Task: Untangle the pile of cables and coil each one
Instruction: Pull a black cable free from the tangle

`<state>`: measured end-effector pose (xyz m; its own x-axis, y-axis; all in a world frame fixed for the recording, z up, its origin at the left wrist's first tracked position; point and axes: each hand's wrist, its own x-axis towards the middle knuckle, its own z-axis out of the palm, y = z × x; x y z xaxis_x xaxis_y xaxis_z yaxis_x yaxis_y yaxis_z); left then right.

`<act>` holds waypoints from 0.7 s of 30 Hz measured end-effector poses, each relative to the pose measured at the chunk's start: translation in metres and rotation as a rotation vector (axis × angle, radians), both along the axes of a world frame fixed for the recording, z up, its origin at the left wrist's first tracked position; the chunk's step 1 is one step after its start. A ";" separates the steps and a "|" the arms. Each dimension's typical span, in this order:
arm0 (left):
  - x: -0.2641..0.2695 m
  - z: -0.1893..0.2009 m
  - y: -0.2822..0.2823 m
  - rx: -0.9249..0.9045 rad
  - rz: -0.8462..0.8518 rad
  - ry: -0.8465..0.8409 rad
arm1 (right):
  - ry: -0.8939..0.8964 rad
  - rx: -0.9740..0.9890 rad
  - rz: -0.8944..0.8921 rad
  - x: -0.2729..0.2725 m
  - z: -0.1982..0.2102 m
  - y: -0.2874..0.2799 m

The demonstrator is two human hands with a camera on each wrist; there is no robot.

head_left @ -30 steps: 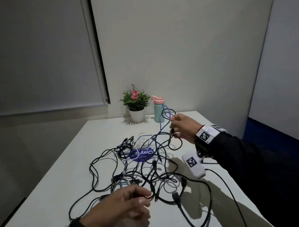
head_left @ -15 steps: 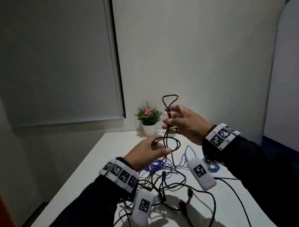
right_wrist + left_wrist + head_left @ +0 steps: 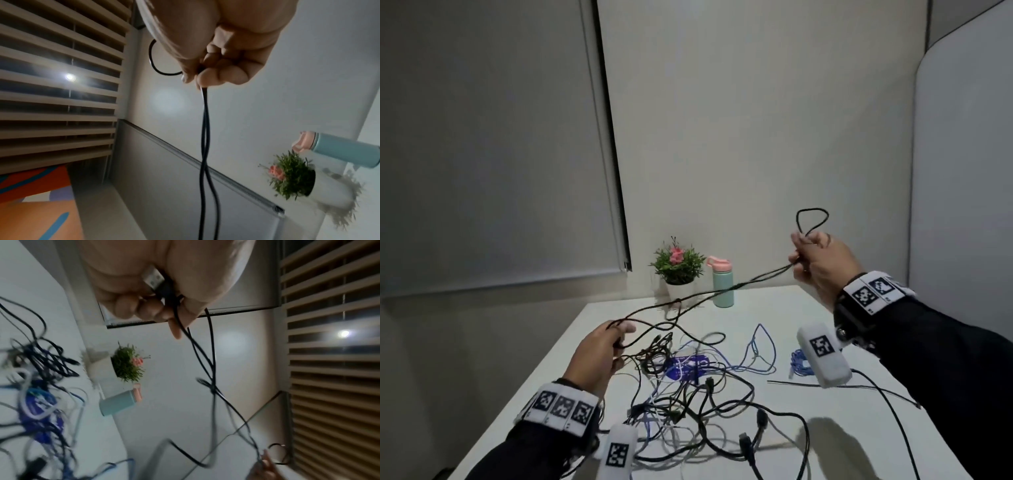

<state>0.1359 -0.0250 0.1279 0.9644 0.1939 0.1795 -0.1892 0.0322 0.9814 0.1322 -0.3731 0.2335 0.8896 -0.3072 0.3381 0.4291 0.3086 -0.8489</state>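
I've got the thin black cable [image 3: 722,291] stretched doubled between both hands above the white table [image 3: 825,342]. My right hand [image 3: 822,263], up at 2 o'clock, pinches it, a small loop [image 3: 812,221] poking above the fingers [image 3: 207,78]. My left hand [image 3: 597,356], at 9 o'clock, curls around the other end, its silver USB plug [image 3: 153,278] in the palm. A knot [image 3: 678,301] sits mid-span. The tangled pile of black, white and blue cables [image 3: 688,394] lies on the table at 6. Potted plant [image 3: 678,270] and mint bottle [image 3: 722,284] at 12.
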 end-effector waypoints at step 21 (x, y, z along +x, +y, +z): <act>-0.048 0.100 -0.101 0.364 -0.390 -0.283 | -0.155 -0.525 0.332 -0.025 -0.007 0.082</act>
